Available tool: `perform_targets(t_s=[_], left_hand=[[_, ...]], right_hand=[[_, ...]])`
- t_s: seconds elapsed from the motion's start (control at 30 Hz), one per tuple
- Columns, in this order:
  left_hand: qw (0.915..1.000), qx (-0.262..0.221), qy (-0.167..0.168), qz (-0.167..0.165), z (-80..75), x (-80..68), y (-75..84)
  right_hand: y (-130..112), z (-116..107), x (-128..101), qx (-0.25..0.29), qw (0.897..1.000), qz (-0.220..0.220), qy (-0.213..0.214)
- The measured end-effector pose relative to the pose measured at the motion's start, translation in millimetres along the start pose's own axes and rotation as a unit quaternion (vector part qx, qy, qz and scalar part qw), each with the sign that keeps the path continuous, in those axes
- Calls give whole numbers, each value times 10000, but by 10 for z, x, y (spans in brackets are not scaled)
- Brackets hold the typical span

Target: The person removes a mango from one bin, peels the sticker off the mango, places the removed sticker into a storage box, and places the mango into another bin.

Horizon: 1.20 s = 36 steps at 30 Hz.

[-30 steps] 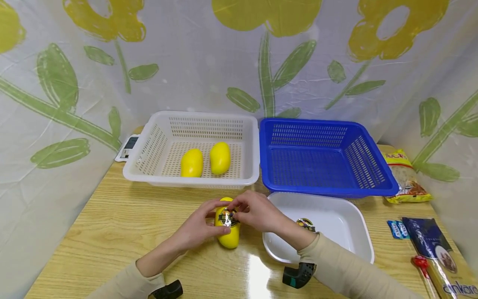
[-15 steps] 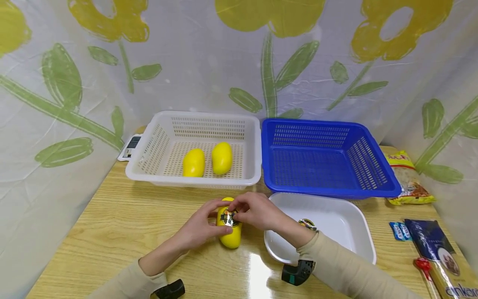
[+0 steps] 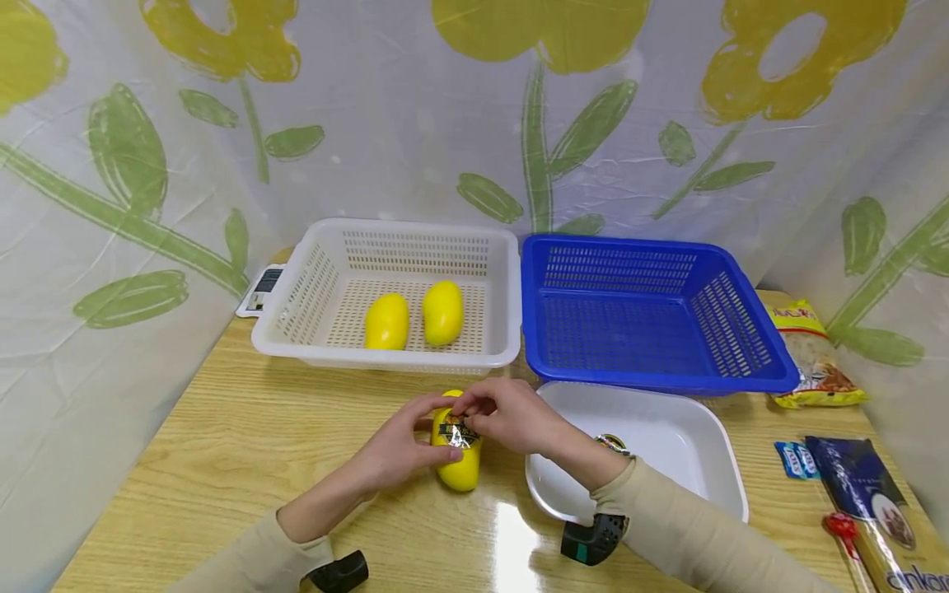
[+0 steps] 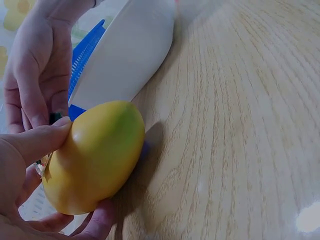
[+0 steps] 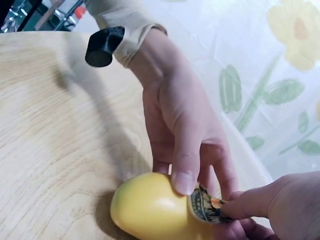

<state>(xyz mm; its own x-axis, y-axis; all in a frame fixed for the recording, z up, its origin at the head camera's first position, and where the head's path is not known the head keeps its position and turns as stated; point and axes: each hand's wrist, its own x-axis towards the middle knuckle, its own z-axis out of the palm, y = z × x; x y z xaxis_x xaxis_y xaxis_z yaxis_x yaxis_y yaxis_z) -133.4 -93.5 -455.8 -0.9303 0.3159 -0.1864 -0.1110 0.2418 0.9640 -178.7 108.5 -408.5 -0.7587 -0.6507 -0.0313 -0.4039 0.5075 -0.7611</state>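
In the head view a yellow mango lies on the table below the white basket. My left hand grips it, thumb on the near side and fingers around the far side. A round, shiny dark label sticker is on the mango's upper face. With thumb and forefinger, my right hand pinches the sticker's edge. The right wrist view shows the sticker partly raised from the mango's skin at the fingertips. The left wrist view shows the mango's greenish-tinged end, with most of the sticker hidden behind it.
Two more mangoes lie in the white basket, beside a blue basket. A white tray under my right forearm contains another round sticker. Packaged food, small blue packets and a dark pouch line the right side.
The head view has drifted slightly, so the scene sits a little farther right. Both hands keep their places on the mango and sticker, with the right fingers shifting only slightly at the sticker.
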Motion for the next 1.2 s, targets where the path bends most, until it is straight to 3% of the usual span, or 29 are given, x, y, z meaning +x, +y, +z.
perform_targets(t_s=[0.37, 0.67, 1.0, 1.2], left_hand=[[10000, -38, 64, 2, 18, -8, -8], [9998, 84, 143, 77, 46, -24, 15], [9955, 794, 360, 363, 100, -11, 38], [9951, 837, 514, 78, 81, -18, 34]], right_hand=[[44, 19, 7, -255, 9996, -77, -81], [-11, 55, 7, -507, 9985, -171, 145], [-21, 27, -69, -540, 9975, -365, 269], [-52, -122, -119, -482, 9962, -353, 626]])
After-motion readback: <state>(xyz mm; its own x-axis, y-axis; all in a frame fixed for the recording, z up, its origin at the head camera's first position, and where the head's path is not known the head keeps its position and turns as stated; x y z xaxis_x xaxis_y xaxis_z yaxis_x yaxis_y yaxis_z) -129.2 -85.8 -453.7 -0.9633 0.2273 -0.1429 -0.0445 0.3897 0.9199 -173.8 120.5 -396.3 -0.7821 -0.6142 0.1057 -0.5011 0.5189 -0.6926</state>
